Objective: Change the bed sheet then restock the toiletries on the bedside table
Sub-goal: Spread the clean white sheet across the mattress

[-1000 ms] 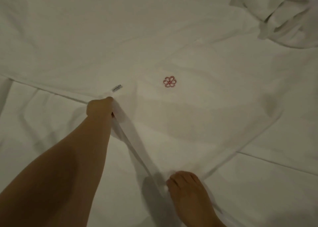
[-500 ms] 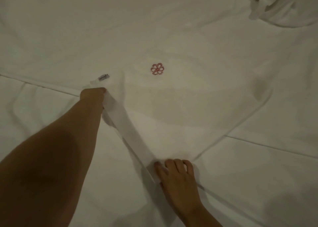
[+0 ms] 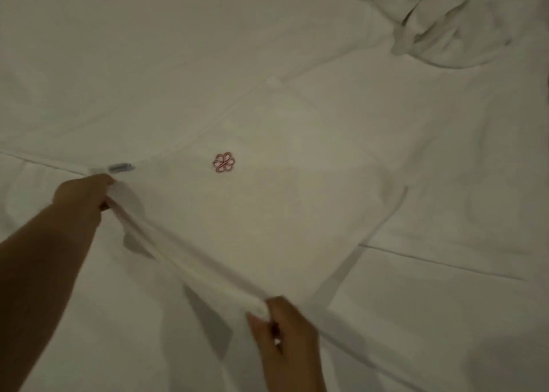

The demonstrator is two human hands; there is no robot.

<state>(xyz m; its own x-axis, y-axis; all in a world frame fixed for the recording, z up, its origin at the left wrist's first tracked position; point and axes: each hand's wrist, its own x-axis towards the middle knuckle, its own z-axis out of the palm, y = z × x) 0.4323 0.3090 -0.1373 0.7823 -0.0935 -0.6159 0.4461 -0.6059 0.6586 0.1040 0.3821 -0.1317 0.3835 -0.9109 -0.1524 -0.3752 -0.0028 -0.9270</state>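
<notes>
Head view: a folded white cotton bed sheet (image 3: 267, 207) with a small red embroidered flower emblem (image 3: 223, 162) and a grey sewn label (image 3: 121, 167) lies on the white bed (image 3: 445, 317), partly opened. The left hand (image 3: 81, 194) has its grip clamped on the sheet's hem just below the label; the right hand (image 3: 282, 323) pinches the same hem nearer the camera, so the edge is lifted off the bed and stretched between the two.

Judging by this, the task is at an early stage: the sheet is only being unfolded, with spreading and tucking yet to do, and the toiletries and bedside table are out of sight, so restocking looks untouched.

A crumpled heap of white linen (image 3: 451, 20) sits at the far right corner, well apart from both hands. The folded sheet's right edge runs diagonally toward the near side. Bare bed lies to the left and far side, giving room to throw the sheet open that way.
</notes>
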